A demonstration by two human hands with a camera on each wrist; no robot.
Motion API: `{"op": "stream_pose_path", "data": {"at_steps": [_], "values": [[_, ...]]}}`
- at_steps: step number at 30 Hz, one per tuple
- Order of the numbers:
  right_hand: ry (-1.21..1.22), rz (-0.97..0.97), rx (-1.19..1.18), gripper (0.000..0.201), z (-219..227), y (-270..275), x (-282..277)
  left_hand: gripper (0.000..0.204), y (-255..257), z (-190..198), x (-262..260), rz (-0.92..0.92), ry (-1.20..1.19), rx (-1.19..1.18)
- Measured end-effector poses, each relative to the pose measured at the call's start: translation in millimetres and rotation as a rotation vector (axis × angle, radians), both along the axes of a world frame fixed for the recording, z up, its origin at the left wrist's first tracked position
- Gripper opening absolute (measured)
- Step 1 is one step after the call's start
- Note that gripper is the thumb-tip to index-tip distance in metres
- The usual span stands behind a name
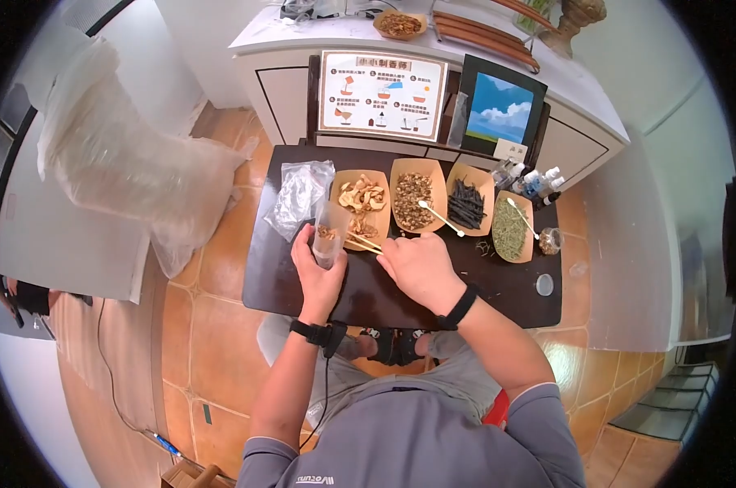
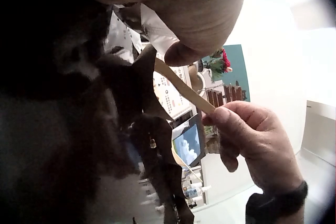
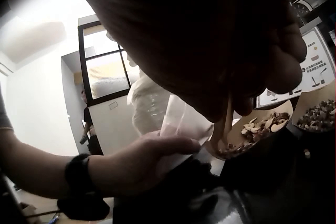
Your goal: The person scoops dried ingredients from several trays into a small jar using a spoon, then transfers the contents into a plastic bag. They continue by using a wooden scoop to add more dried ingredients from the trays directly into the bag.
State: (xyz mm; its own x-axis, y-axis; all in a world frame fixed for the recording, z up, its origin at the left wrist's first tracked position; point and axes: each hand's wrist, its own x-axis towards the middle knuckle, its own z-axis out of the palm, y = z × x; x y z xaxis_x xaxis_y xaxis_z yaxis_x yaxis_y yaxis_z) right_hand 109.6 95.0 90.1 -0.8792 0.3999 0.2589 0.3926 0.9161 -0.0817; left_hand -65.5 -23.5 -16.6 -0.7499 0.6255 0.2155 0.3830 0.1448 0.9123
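My left hand holds a translucent plastic pouch upright, with some brown bits inside. In the right wrist view, the thumb of that hand lies along the pale pouch. My right hand pinches pale wooden tongs; the far end points left toward the pouch, over the front of a paper tray of dried slices. In the left wrist view, the tongs run from the right fingertips toward the left hand, whose grip is mostly in shadow there.
Further right stand paper trays of brown chips, dark sticks and green herb, with small pale spoons on them. Small bottles and a glass jar sit at the right. A clear plastic bag lies at the left.
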Motion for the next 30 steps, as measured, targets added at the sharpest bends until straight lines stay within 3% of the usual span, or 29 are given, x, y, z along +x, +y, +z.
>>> {"op": "stream_pose_path", "data": {"at_steps": [6,8,17,30], "values": [[-0.008,-0.152,-0.080,0.026,2.3,5.8,12.0,0.079,0.2,0.4,-0.1,-0.014,-0.027,0.006],[0.016,-0.279,-0.234,0.028,4.7,8.0,15.9,0.078,-0.1,2.2,0.0,-0.009,-0.013,-0.005],[-0.039,-0.482,-0.685,0.036,-0.6,26.2,0.8,0.079,0.2,-0.2,-1.3,-0.008,-0.025,0.007],[0.031,-0.394,-0.732,0.035,-20.6,36.2,3.7,0.081,-1.0,-2.2,-1.9,-0.017,-0.033,0.026]]}}
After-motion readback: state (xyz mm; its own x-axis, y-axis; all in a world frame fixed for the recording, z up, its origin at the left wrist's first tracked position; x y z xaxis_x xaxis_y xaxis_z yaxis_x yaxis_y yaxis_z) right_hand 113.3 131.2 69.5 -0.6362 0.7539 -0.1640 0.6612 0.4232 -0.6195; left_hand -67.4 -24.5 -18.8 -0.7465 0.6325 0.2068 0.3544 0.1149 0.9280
